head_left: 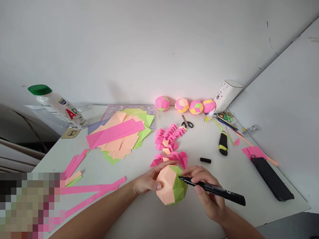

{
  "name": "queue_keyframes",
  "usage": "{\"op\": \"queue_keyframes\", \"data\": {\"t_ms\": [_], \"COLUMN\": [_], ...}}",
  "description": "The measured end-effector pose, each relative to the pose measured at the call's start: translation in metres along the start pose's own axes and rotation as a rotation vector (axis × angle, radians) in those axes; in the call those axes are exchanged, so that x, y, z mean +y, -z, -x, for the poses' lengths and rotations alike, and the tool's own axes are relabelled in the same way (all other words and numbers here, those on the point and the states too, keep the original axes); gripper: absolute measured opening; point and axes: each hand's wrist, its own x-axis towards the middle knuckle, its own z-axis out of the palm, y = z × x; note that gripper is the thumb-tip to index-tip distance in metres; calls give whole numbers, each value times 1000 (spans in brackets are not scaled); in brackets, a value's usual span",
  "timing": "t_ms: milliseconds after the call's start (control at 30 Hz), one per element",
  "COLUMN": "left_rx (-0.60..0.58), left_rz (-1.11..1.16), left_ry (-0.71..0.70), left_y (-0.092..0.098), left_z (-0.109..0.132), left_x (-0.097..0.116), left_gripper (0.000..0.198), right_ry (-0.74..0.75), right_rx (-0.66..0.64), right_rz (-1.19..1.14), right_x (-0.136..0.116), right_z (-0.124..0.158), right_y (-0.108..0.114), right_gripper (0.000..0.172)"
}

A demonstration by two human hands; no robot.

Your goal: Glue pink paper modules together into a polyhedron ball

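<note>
A faceted paper ball (167, 184), peach on its left side and green on its right, is gripped from the left by my left hand (149, 179), thumb on a peach face. My right hand (208, 191) holds a black marker (219, 191) between thumb and fingers. The uncapped tip points left and lies at the green faces; whether it touches the paper I cannot tell. Just beyond the ball are several folded pink and peach paper pieces (171, 139). The black marker cap (205, 160) rests on the table behind my right hand.
Several finished paper balls (181, 105) line the wall, with scissors (187, 122) before them. Coloured paper sheets (122, 136) and a white bottle (59, 106) stand left. On the right are a box cutter (223, 143), glue bottle (209, 116), white box (228, 96) and black phone (272, 179).
</note>
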Motion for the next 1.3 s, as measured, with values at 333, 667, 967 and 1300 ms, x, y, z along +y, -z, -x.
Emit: {"op": "queue_keyframes", "data": {"t_ms": [333,667,967,1300], "left_rx": [-21,-32,-28,-56], "left_rz": [36,43,26,38], "left_ry": [22,12,20,15], "left_y": [-2,0,1,-1], "left_z": [0,0,1,0], "left_x": [2,1,0,2], "left_gripper": [81,78,79,79], "right_ry": [10,39,54,1], "right_rx": [-37,-67,-65,-35], "right_rz": [19,106,120,86], "right_x": [-1,-6,-6,0], "right_z": [0,-4,-4,-1], "right_y": [0,-1,-1,2], "right_gripper": [15,13,12,15]}}
